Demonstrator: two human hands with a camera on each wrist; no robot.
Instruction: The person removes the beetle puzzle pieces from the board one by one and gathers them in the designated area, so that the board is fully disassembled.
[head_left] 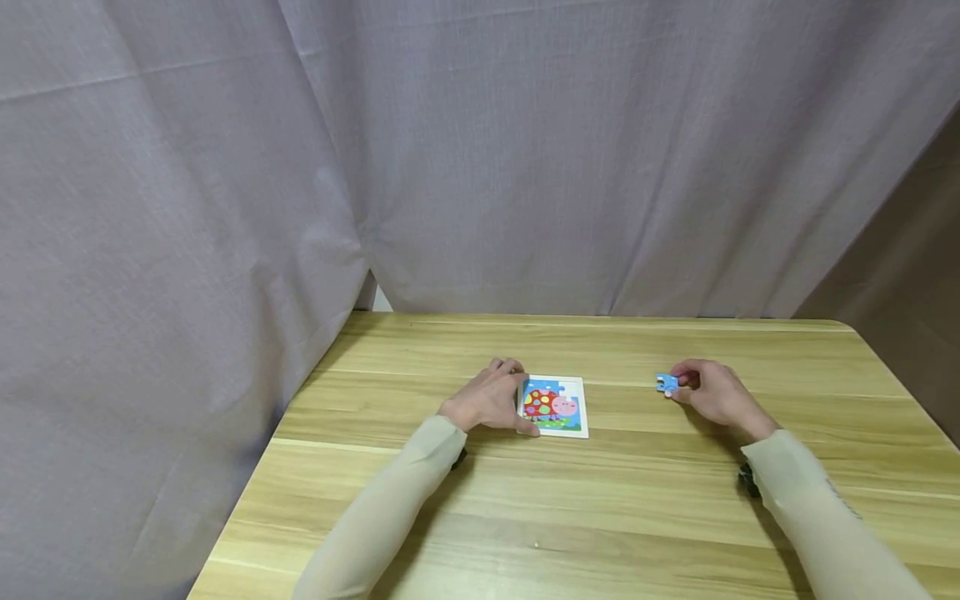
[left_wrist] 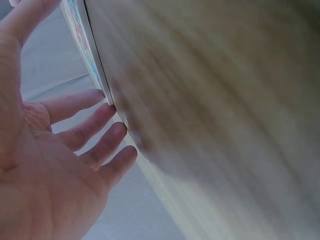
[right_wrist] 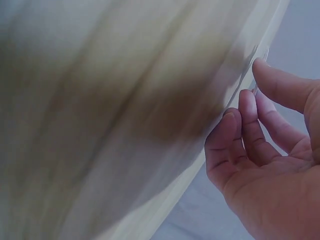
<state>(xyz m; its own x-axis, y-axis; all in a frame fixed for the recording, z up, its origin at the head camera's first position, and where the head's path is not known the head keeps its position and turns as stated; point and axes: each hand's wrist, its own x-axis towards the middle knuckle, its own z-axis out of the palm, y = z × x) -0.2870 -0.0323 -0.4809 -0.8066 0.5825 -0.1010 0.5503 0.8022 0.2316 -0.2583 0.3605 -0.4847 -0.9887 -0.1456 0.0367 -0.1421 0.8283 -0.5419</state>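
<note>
A blue puzzle piece [head_left: 663, 383] is pinched between thumb and fingers of the right hand [head_left: 716, 396]. The roughly square puzzle board [head_left: 584, 417] is placed to that hand's left, its white gap [head_left: 575, 388] turned toward it at the far corner. The board's opposite side is spanned by the left hand [head_left: 491, 397], fingers loosely spread, not clenched. Sideways room is left over the worktop [head_left: 622, 408] between; its far edge is seen beyond both hands.

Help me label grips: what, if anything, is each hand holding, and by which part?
The right hand pinches a blue puzzle piece by its right side. The left hand only touches the left side of the puzzle board.
</note>
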